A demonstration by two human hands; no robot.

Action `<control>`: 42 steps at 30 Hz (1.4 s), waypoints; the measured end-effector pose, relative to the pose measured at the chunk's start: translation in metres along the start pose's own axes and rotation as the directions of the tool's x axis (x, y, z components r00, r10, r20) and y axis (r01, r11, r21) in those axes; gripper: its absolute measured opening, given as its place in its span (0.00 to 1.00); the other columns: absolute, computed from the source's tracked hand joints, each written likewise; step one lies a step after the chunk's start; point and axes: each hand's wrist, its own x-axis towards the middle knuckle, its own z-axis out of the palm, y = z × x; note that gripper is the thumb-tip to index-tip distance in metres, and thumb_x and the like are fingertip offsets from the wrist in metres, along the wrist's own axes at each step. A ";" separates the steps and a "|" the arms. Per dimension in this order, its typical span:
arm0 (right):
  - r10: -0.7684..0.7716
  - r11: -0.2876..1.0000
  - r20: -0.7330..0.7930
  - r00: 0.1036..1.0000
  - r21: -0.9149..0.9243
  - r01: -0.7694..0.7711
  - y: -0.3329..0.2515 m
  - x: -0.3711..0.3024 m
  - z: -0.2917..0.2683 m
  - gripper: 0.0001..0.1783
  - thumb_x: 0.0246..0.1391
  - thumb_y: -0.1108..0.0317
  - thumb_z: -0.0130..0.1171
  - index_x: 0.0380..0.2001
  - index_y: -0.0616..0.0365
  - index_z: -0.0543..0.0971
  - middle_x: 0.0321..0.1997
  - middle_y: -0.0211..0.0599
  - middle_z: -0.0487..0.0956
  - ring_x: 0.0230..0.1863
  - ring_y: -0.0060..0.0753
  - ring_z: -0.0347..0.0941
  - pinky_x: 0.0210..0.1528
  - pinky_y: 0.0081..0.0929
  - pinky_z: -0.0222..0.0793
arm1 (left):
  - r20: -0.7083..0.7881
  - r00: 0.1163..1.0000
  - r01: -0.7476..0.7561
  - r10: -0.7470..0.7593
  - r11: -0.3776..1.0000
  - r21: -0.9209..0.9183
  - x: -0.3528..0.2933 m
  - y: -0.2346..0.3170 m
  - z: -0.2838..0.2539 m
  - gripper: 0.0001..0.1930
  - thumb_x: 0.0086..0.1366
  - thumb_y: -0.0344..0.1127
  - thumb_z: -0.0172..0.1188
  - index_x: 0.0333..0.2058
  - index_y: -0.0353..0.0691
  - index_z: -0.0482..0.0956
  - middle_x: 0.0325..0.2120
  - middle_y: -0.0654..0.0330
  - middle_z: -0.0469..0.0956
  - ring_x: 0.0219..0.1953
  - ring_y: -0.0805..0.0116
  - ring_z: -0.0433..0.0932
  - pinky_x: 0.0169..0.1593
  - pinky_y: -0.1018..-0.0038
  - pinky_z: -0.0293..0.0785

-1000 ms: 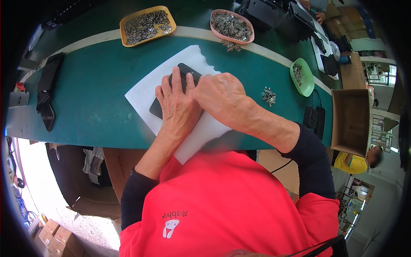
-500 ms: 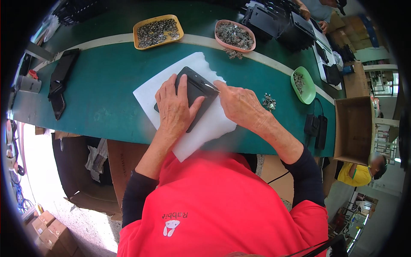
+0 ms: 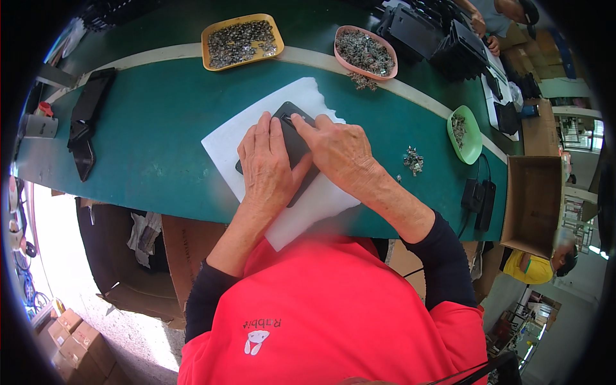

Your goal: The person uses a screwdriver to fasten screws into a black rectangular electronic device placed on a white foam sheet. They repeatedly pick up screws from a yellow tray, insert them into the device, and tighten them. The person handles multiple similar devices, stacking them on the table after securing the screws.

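— Both hands are pressed flat on the dark grey panel [image 3: 296, 149]. Left hand [image 3: 268, 163] lies palm down over its near half, fingers straight and together, nothing curled around it.

— And the right hand [image 3: 338, 153]?

— It comes in from the right side of the panel, fingers bent, fingertips [image 3: 299, 122] meeting the panel's far end where a small slot shows. Whether it pinches something tiny there I cannot tell; the fingers hide the spot.

— Where does the panel itself lie?

— Under both palms, slantwise on a white sheet of paper [image 3: 224, 142], which rests on the green table [image 3: 147, 147]. The paper's bare part spreads to the left of the left hand and out past the wrists towards the person's red shirt [image 3: 333, 308].

— What sits around the hands?

— Beyond the fingertips, well apart, a yellow tray [image 3: 208, 40] and a pink tray [image 3: 341, 59], both filled with small metal parts. To the right of the right hand, a little loose heap of metal parts [image 3: 412, 160] on the table, and farther right a green dish [image 3: 472, 138] with more of them. A black adapter [image 3: 480, 196] lies near the right forearm, with a cardboard box [image 3: 532, 199] just past it.

— And on the other side?

— Far to the left of the left hand, long black pieces [image 3: 86, 122] lie on the table's edge.
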 end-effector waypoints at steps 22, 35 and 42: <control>-0.035 0.998 -0.015 0.999 -0.043 0.034 -0.001 0.000 0.000 0.25 0.49 0.70 0.57 0.54 0.57 0.76 0.29 0.33 0.74 0.25 0.32 0.78 0.24 0.27 0.73 | 0.026 1.000 0.016 -0.015 0.998 -0.056 0.002 -0.002 0.001 0.41 0.46 0.39 0.72 0.57 0.24 0.65 0.58 0.40 0.65 0.55 0.41 0.65 0.60 0.53 0.59; -0.008 0.999 -0.026 1.000 -0.041 0.007 -0.002 -0.001 -0.001 0.25 0.49 0.70 0.57 0.54 0.57 0.76 0.29 0.33 0.73 0.24 0.30 0.77 0.24 0.26 0.72 | 0.034 0.999 0.025 -0.023 0.999 -0.047 0.003 0.000 0.000 0.41 0.47 0.38 0.71 0.58 0.27 0.65 0.59 0.42 0.64 0.56 0.41 0.64 0.60 0.52 0.59; -0.026 0.997 -0.046 0.999 -0.069 0.022 -0.002 0.001 0.001 0.24 0.50 0.68 0.56 0.53 0.57 0.77 0.30 0.31 0.74 0.23 0.29 0.77 0.24 0.25 0.72 | 0.047 0.999 0.004 -0.003 1.000 -0.024 0.004 -0.001 0.000 0.40 0.47 0.37 0.70 0.58 0.26 0.65 0.60 0.42 0.63 0.56 0.42 0.64 0.60 0.52 0.59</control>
